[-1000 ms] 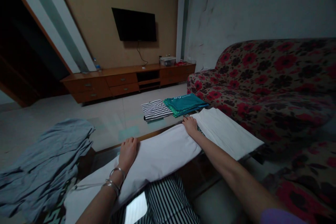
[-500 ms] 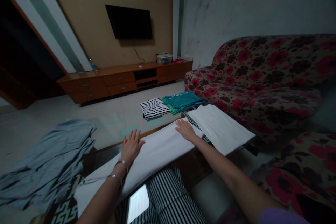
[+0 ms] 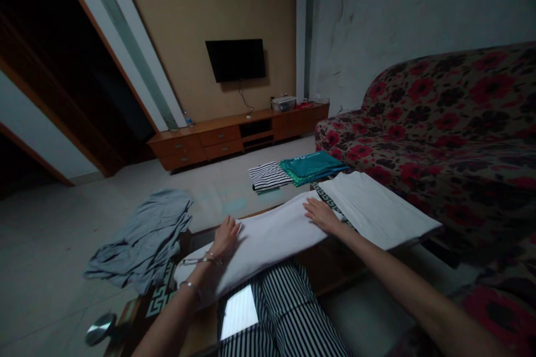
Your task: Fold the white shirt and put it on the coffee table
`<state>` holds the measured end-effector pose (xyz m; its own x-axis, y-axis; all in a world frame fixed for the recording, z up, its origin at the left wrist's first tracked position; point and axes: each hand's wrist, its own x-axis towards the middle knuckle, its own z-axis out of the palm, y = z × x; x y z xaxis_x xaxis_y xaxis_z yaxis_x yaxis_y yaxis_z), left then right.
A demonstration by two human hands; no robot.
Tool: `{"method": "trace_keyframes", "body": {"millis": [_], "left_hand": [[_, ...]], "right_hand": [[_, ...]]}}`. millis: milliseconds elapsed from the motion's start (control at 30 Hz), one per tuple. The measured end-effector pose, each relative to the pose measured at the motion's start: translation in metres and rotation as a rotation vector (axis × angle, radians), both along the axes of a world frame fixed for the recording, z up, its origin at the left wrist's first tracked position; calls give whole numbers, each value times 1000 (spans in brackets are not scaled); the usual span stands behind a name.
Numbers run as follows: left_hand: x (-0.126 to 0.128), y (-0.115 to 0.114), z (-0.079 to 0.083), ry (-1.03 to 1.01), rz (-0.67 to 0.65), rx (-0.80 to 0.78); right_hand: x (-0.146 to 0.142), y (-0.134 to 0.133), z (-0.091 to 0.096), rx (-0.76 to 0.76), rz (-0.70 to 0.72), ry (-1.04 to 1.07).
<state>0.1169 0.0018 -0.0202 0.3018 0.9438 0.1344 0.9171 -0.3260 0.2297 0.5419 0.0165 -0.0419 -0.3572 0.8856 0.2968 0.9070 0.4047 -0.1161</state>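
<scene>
A long folded piece of white cloth [image 3: 274, 240] lies across the glass table [image 3: 158, 297] in front of my knees. My left hand [image 3: 227, 238], with bracelets at the wrist, rests on the cloth's left part, its fingers slightly bent and gripping nothing visible. Toward the cloth's right end, my right hand [image 3: 321, 215] lies flat with the fingers a little apart. Just beyond it is another flat, folded white cloth [image 3: 379, 209]. A crumpled grey garment [image 3: 144, 237] is at the table's left end.
Across the table's far side lie a black-and-white striped folded cloth [image 3: 269, 177] and teal folded fabric [image 3: 312, 167]. A round metal object [image 3: 100, 329] is near the left corner. A floral sofa [image 3: 419, 117] stands right; a wooden TV cabinet [image 3: 221, 142] stands behind.
The view has turned left, so everything appears farther right. My left hand's fingers are less spread and more bent. My right hand stays on the white cloth's right part.
</scene>
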Motion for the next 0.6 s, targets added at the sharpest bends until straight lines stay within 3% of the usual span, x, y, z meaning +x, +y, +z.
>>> {"method": "trace_keyframes", "body": {"millis": [200, 400, 467, 600], "left_hand": [[33, -28, -17, 256, -27, -20], [30, -25, -10, 288, 14, -69], [34, -23, -3, 272, 59, -71], [65, -26, 11, 246, 175, -17]], "right_hand": [[-3, -6, -19, -61, -59, -6], [-1, -5, -3, -123, -40, 94], [0, -4, 8, -123, -158, 161], [5, -3, 22, -250, -634, 210]]}}
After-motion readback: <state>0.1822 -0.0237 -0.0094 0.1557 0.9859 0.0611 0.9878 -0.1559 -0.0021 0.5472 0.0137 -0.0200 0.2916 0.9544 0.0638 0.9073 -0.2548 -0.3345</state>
